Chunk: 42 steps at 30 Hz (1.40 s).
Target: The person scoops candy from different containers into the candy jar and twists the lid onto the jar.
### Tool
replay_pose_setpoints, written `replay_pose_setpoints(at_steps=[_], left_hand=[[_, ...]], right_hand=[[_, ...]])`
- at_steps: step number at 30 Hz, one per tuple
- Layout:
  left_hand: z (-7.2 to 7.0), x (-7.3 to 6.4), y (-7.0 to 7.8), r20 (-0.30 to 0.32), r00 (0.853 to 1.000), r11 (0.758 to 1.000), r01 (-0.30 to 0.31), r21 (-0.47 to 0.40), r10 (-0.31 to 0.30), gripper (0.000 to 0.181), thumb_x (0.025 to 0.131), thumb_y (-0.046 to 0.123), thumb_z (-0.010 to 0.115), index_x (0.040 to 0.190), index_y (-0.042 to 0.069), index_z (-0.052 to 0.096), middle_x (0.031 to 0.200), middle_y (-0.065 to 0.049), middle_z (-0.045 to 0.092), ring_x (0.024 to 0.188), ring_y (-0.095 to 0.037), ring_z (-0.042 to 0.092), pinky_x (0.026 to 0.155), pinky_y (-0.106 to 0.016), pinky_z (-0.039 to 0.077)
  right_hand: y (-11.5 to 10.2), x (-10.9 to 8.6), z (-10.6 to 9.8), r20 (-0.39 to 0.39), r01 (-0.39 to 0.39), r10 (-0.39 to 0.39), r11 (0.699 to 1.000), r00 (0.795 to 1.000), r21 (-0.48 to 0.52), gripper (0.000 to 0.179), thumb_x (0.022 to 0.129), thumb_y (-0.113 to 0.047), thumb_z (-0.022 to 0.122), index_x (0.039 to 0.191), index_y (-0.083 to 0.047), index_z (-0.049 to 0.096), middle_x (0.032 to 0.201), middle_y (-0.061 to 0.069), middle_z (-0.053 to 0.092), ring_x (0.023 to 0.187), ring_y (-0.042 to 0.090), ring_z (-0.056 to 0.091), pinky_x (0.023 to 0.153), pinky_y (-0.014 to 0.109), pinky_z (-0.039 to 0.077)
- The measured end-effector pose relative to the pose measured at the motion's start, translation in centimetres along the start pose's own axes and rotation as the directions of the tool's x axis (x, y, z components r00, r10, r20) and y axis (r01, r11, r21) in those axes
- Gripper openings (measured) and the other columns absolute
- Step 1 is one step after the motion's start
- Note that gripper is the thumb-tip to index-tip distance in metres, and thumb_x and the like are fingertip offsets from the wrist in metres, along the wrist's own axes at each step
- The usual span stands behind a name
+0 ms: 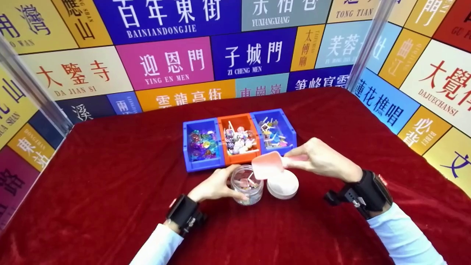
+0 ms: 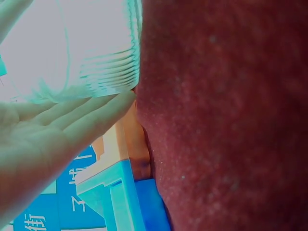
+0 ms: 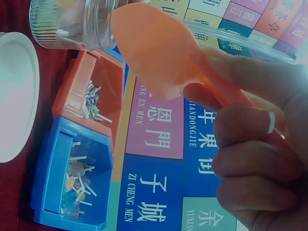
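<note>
My left hand (image 1: pixel 212 187) grips a clear ribbed jar (image 1: pixel 254 198), with the thumb on its near side and the fingers along its far side. Small charms (image 1: pixel 245 183), some on white sticks, lie inside the jar. My right hand (image 1: pixel 325 161) pinches the handle of a pink scoop (image 1: pixel 266 166), curled fingers around it in the right wrist view. The broad blade of the scoop (image 3: pixel 154 48) is tilted over the right side of the jar's mouth. Just right of the jar lies a round white lid (image 1: pixel 284 187), partly overlapped by the scoop.
Behind the jar stand three joined bins: a blue bin (image 1: pixel 187 152) with colourful beads, an orange bin (image 1: pixel 238 159) with lollipop-like charms, and another blue bin (image 1: pixel 292 133) with stick charms. A dark red cloth (image 1: pixel 121 191) covers the table. Panels with lettering (image 1: pixel 165 62) surround it.
</note>
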<state>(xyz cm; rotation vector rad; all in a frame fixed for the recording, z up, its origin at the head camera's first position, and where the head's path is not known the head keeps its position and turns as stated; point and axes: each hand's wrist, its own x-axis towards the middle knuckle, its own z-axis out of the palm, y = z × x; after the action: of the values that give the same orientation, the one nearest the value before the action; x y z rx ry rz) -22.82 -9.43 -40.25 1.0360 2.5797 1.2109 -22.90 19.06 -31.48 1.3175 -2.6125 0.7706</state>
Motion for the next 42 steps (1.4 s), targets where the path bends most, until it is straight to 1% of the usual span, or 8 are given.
replay_pose_setpoints(at_steps=[9,17,20,24,27,30,36,42], left_hand=[[-0.5,-0.2,-0.2,0.039,0.999,0.999,-0.013,0.037,0.011,0.075,0.064,0.034,0.078,0.126,0.005,0.045,0.112,-0.01,0.06,0.1,-0.021,0.057,0.087,-0.03,0.044],[-1.6,-0.3,-0.2,0.092,0.994,0.998,0.061,0.004,-0.061,0.077,0.07,0.034,0.074,0.13,-0.001,0.04,0.117,-0.015,0.056,0.105,-0.023,0.055,0.085,-0.035,0.047],[-2.4,-0.5,-0.3,0.044,0.996,0.996,0.082,-0.036,-0.081,0.073,0.074,0.035,0.07,0.128,-0.004,0.042,0.12,-0.018,0.054,0.106,-0.027,0.054,0.085,-0.037,0.047],[-3.4,-0.6,-0.5,-0.158,0.985,0.997,0.068,-0.035,-0.073,0.054,0.078,0.03,0.066,0.117,-0.004,0.052,0.112,-0.02,0.058,0.095,-0.029,0.059,0.081,-0.04,0.049],[-4.1,-0.7,-0.8,-0.357,0.932,0.997,0.069,0.02,-0.057,0.038,0.08,0.02,0.066,0.107,-0.004,0.058,0.1,-0.019,0.062,0.088,-0.029,0.061,0.079,-0.04,0.049],[-4.8,-0.9,-1.2,-0.52,0.852,0.993,0.102,0.06,-0.056,0.027,0.079,0.01,0.066,0.099,-0.005,0.06,0.091,-0.019,0.064,0.082,-0.029,0.061,0.076,-0.039,0.049],[-5.7,-1.3,-2.1,-0.698,0.703,0.951,0.29,0.104,-0.138,0.019,0.077,0.006,0.062,0.093,-0.005,0.059,0.084,-0.02,0.058,0.081,-0.033,0.054,0.077,-0.042,0.042],[-6.0,-1.6,-3.0,-0.721,0.641,0.904,0.425,0.05,-0.262,0.034,0.079,0.006,0.058,0.109,-0.008,0.051,0.105,-0.028,0.049,0.1,-0.04,0.043,0.089,-0.046,0.034]], right_hand=[[0.5,0.0,0.2,0.009,-0.01,0.01,1.0,1.0,-0.029,0.017,0.085,-0.03,0.059,0.09,-0.019,0.071,0.077,-0.013,0.066,0.059,-0.001,0.053,0.056,0.012,0.043],[1.1,0.5,0.6,0.027,-0.046,0.046,0.999,0.999,-0.021,0.019,0.084,-0.033,0.06,0.089,-0.018,0.07,0.077,-0.012,0.065,0.063,0.001,0.054,0.06,0.021,0.046],[1.2,1.0,0.8,-0.019,-0.061,0.06,0.998,0.998,-0.03,0.019,0.082,-0.032,0.062,0.088,-0.016,0.07,0.076,-0.009,0.065,0.061,0.003,0.053,0.058,0.022,0.046],[1.3,2.0,0.9,-0.099,-0.098,0.09,0.992,0.991,-0.082,0.022,0.082,-0.03,0.063,0.088,-0.01,0.07,0.073,-0.004,0.066,0.058,0.007,0.051,0.055,0.023,0.042],[1.2,3.1,0.9,-0.135,-0.119,0.1,0.983,0.986,-0.14,0.024,0.083,-0.03,0.062,0.087,-0.008,0.069,0.068,-0.001,0.064,0.056,0.011,0.05,0.052,0.025,0.039],[1.1,4.2,1.1,-0.161,-0.158,0.123,0.962,0.979,-0.222,0.026,0.083,-0.031,0.062,0.089,-0.007,0.069,0.062,0.002,0.062,0.054,0.016,0.049,0.048,0.03,0.038],[0.8,6.4,1.7,-0.159,-0.206,0.152,0.881,0.976,-0.426,0.023,0.082,-0.029,0.061,0.089,-0.01,0.07,0.07,0.009,0.065,0.062,0.03,0.06,0.047,0.043,0.047],[0.4,8.3,3.2,-0.122,-0.103,0.034,0.783,0.992,-0.614,0.015,0.077,-0.019,0.063,0.067,-0.008,0.063,0.057,0.008,0.057,0.054,0.029,0.056,0.043,0.043,0.045]])
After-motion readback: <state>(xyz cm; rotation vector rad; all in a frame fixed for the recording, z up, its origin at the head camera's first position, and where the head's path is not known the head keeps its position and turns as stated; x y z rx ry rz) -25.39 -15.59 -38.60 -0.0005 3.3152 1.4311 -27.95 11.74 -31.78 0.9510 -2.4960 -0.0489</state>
